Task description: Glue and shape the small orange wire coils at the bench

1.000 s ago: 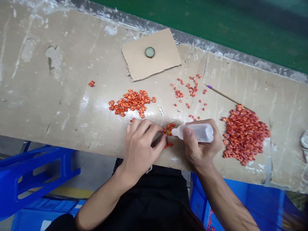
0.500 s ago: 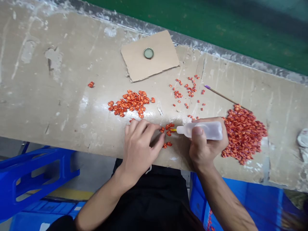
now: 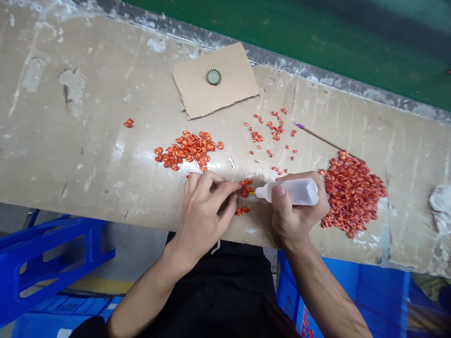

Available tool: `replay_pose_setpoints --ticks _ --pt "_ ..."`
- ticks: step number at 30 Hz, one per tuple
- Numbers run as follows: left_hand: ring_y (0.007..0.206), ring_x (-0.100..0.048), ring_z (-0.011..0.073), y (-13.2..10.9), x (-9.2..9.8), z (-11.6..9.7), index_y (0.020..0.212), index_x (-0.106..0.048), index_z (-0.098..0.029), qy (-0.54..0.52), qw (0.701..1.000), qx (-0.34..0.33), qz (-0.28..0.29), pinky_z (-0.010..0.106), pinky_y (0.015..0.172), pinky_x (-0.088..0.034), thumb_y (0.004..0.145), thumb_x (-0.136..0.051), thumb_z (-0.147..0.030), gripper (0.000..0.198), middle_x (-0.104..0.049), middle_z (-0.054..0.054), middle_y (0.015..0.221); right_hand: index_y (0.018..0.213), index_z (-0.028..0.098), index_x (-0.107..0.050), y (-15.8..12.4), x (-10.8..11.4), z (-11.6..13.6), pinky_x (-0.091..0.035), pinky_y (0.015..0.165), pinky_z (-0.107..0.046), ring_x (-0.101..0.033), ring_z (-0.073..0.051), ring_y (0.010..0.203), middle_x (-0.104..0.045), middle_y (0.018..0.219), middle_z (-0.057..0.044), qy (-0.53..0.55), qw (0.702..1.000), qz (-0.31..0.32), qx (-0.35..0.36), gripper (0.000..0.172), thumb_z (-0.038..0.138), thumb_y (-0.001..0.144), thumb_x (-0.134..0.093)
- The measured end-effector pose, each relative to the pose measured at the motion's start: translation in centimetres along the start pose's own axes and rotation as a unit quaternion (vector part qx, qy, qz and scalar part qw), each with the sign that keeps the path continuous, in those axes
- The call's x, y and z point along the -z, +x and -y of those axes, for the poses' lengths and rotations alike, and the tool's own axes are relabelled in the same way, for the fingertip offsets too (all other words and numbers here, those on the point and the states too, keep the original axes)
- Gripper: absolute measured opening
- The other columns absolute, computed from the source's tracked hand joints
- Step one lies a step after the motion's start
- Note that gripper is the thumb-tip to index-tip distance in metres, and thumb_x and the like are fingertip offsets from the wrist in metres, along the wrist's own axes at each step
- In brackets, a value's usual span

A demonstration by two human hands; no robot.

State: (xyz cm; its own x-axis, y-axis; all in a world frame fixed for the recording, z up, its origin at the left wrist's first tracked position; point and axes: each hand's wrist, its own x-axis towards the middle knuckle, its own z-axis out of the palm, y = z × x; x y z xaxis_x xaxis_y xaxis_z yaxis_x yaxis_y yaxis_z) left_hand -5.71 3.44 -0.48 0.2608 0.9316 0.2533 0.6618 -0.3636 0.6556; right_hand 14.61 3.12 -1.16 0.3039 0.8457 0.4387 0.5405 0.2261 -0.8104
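Note:
My right hand [image 3: 298,209] is wrapped round a translucent squeeze bottle [image 3: 296,191], which lies nearly level with its yellow tip pointing left. The tip is at a few small orange striped pieces [image 3: 246,188] on the table. My left hand [image 3: 209,204] is bent over the table just left of them, thumb and forefinger closed at a small orange piece that is mostly hidden. Two more pieces [image 3: 242,211] lie just below the fingertips. Beyond my left hand is a loose heap of similar striped pieces [image 3: 190,149].
A large pile of orange pieces [image 3: 352,195] is right of my right hand, with a thin purple-tipped stick [image 3: 326,139] behind it. Small bits [image 3: 276,129] are scattered mid-table. A bottle cap [image 3: 213,76] rests on cardboard [image 3: 232,70]. A blue stool [image 3: 63,253] stands at left.
The bottle in my right hand has moved slightly left, its tip now in among the small pieces. My left thumb and forefinger have shifted a little toward those pieces. The whole view has drifted slightly.

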Motion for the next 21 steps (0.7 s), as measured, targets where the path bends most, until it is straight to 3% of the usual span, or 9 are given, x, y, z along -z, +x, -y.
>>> replay_pose_setpoints --ticks 12,21 --pt "0.106 -0.055 0.0249 1.0 0.2 -0.2 0.12 -0.082 -0.03 -0.024 0.997 -0.023 0.063 0.043 0.099 -0.05 0.108 -0.073 -0.018 0.019 -0.065 0.005 0.109 0.092 0.032 -0.072 0.0 0.0 0.1 -0.049 0.048 -0.039 -0.064 -0.023 0.062 -0.072 0.077 -0.002 -0.013 1.0 0.018 0.01 0.021 0.046 0.1 -0.085" --pt "0.106 -0.054 0.0263 1.0 -0.1 -0.2 0.109 -0.08 -0.027 -0.003 0.998 -0.023 0.063 0.045 0.1 -0.048 0.106 -0.073 -0.021 0.01 -0.065 0.005 0.111 0.093 0.03 -0.073 -0.3 0.2 -0.4 -0.048 0.044 -0.038 -0.064 -0.022 0.059 -0.072 0.077 -0.003 -0.005 1.0 0.026 0.001 0.021 0.044 0.098 -0.087"
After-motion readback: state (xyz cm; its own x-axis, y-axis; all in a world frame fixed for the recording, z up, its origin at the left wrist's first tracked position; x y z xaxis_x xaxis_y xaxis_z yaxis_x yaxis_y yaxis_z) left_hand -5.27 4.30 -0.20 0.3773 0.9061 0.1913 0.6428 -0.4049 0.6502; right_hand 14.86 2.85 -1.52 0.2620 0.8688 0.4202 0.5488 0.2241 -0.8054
